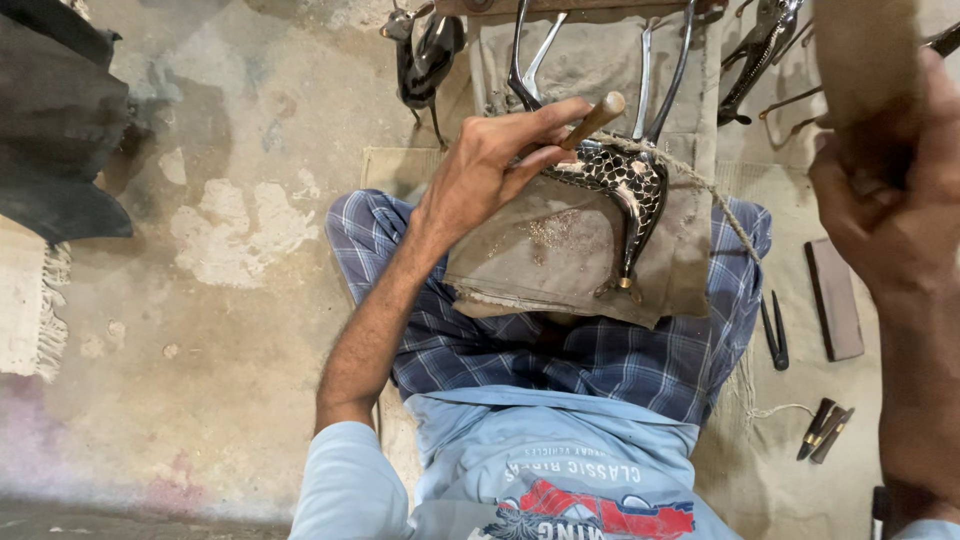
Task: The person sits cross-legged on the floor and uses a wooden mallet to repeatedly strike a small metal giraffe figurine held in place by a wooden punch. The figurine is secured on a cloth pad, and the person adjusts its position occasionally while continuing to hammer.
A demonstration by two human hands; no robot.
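patterned dark metal animal figurine (615, 175), on a tan cloth (580, 250) over the lap, tied by rope (715, 195); likely heavy, rigid, best gripped at its legs. left hand (490, 165) clamped on a wooden-handled tool (592, 120); right hand (880, 190) closed around a wooden block (865, 55).

No pkgs, labels, signs or screens in view

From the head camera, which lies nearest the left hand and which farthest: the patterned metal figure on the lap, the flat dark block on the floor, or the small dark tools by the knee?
From the left hand:
1. Patterned metal figure, just beside the fingers, on the lap cloth.
2. Flat dark block, on the floor at the far right.
3. Small dark tools, lower right by the knee, farthest.
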